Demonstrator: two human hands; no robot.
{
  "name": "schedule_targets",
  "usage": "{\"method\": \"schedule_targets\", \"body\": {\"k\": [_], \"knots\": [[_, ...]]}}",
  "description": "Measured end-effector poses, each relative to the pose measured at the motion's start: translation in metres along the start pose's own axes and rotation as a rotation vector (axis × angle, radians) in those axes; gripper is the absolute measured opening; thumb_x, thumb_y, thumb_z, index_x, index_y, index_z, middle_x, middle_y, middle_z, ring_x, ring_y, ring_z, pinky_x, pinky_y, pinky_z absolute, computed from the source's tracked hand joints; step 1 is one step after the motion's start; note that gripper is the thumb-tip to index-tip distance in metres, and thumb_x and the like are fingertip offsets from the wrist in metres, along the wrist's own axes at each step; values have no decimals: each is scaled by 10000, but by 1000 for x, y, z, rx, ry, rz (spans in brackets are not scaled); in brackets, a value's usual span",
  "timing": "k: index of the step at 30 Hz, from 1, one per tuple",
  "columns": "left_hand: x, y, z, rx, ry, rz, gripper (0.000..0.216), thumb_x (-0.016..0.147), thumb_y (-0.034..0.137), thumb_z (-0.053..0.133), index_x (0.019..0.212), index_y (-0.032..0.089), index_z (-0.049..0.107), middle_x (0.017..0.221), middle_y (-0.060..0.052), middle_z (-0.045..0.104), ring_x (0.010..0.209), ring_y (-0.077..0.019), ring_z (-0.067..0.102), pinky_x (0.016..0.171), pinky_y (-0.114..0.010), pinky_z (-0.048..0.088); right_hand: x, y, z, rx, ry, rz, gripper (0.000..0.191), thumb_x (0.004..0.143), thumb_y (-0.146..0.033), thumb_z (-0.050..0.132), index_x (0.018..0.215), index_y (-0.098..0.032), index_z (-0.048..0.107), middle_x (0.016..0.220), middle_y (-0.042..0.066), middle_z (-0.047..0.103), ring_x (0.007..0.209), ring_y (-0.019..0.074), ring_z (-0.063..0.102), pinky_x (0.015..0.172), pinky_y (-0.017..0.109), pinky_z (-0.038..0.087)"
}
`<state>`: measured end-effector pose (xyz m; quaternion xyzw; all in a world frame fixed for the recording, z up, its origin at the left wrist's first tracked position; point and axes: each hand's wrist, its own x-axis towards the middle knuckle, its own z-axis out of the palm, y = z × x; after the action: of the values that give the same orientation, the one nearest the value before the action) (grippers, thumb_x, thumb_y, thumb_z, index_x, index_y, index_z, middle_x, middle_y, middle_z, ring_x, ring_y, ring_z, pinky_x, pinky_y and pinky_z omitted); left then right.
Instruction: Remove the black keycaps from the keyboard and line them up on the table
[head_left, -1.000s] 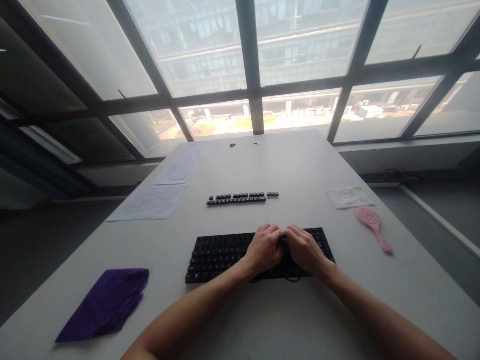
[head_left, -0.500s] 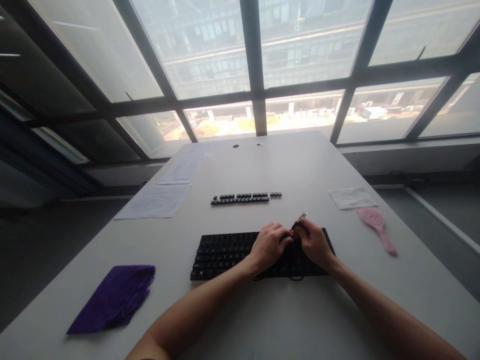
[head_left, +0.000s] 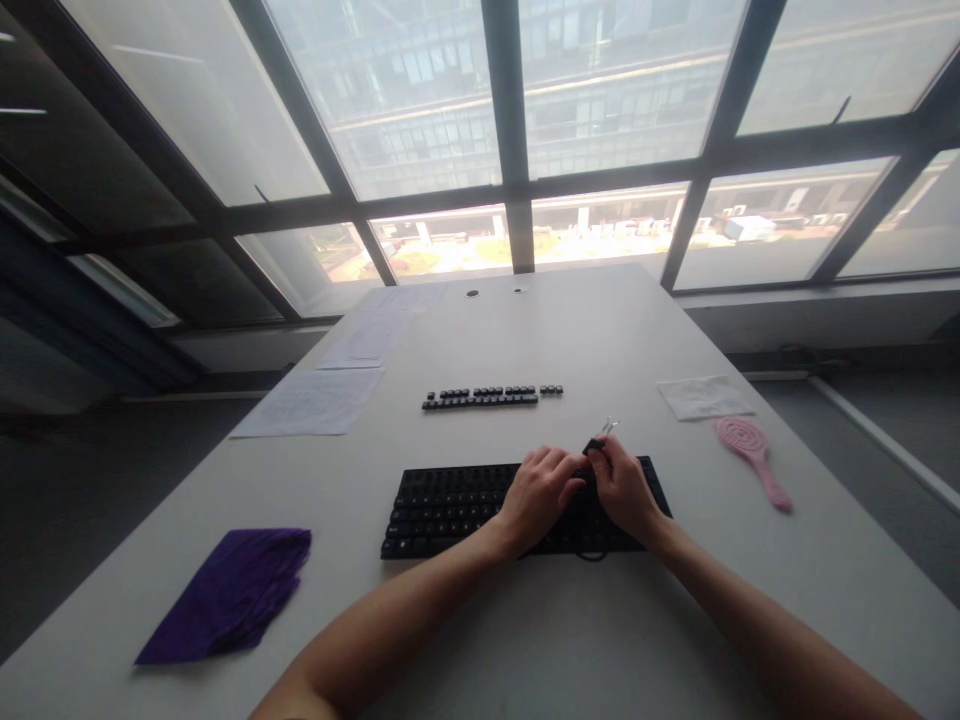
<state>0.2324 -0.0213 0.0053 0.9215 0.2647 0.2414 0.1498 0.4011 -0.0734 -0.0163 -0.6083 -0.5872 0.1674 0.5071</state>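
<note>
A black keyboard [head_left: 450, 505] lies crosswise on the white table, its upper row without caps along the left part. My left hand [head_left: 541, 490] rests over its right half, fingers stretched out and thumb apart, fingertips close to my right hand. My right hand [head_left: 624, 482] is closed in a pinch on what looks like a wire keycap puller [head_left: 611, 426]; its thin prongs point up and away from the keys. A small black piece [head_left: 593, 446] shows at the same fingertips; whether it is the puller's handle or a keycap I cannot tell.
Loose black keycaps [head_left: 480, 402] stand in two rows beyond the keyboard. A folded purple cloth or bag [head_left: 225, 595] lies at left front, paper sheets [head_left: 307, 402] at left. On the right are a white tissue [head_left: 705, 398] and a pink hairbrush [head_left: 754, 455]. Windows line the far side.
My left fingers have straightened and pulled slightly away from the right fingertips. The right hand has shifted a little, turning the black piece and the wire prongs.
</note>
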Motion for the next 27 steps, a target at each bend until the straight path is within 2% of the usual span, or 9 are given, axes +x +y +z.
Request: {"method": "schedule_targets", "body": {"k": [4, 7, 12, 15, 19, 23, 27], "knots": [[0, 2, 1, 6, 24, 28, 210, 931, 221, 603, 1139, 247, 616, 1111, -63, 627, 1019, -228, 552, 911, -378, 486, 1, -3, 0, 19, 7, 24, 144, 990, -288, 427, 878, -224, 491, 695, 0, 621, 608, 180, 584, 618, 284, 427], [2, -2, -1, -136, 76, -4, 129, 896, 215, 654, 1024, 214, 638, 1096, -66, 622, 1025, -216, 566, 899, -343, 503, 2, -5, -1, 55, 16, 46, 147, 989, -287, 423, 868, -228, 481, 708, 6, 644, 635, 186, 613, 643, 289, 447], [28, -28, -15, -300, 96, -166, 91, 852, 185, 693, 935, 184, 656, 829, -3, 651, 697, -125, 601, 703, -248, 505, 3, -5, -1, 96, 17, 65, 151, 990, -292, 424, 870, -228, 490, 725, 8, 654, 652, 184, 616, 669, 296, 457], [56, -56, -17, -176, 85, -173, 44, 831, 168, 712, 854, 165, 675, 791, -8, 675, 707, -127, 617, 702, -236, 493, 4, -5, -1, 104, 11, 55, 146, 986, -284, 426, 871, -226, 495, 728, 10, 656, 658, 184, 618, 682, 297, 457], [85, -87, -8, -24, 31, -145, 47, 806, 126, 721, 829, 165, 708, 779, -26, 698, 734, -153, 624, 729, -264, 490, 4, -6, -2, 105, 5, 54, 130, 978, -268, 432, 877, -223, 501, 722, 13, 659, 658, 184, 625, 680, 291, 459], [95, -101, 2, 56, 20, -111, 64, 807, 136, 721, 834, 191, 741, 846, -53, 718, 890, -215, 614, 862, -352, 484, 4, -7, -3, 114, -10, 49, 123, 979, -254, 431, 883, -223, 502, 724, 12, 659, 663, 184, 631, 683, 289, 460], [97, -106, 3, 120, 32, -93, 74, 833, 158, 702, 862, 206, 751, 931, -57, 709, 953, -237, 570, 933, -407, 465, 4, -6, -3, 122, -20, 37, 133, 982, -263, 431, 878, -224, 505, 731, 16, 661, 676, 191, 634, 690, 296, 463]]}}
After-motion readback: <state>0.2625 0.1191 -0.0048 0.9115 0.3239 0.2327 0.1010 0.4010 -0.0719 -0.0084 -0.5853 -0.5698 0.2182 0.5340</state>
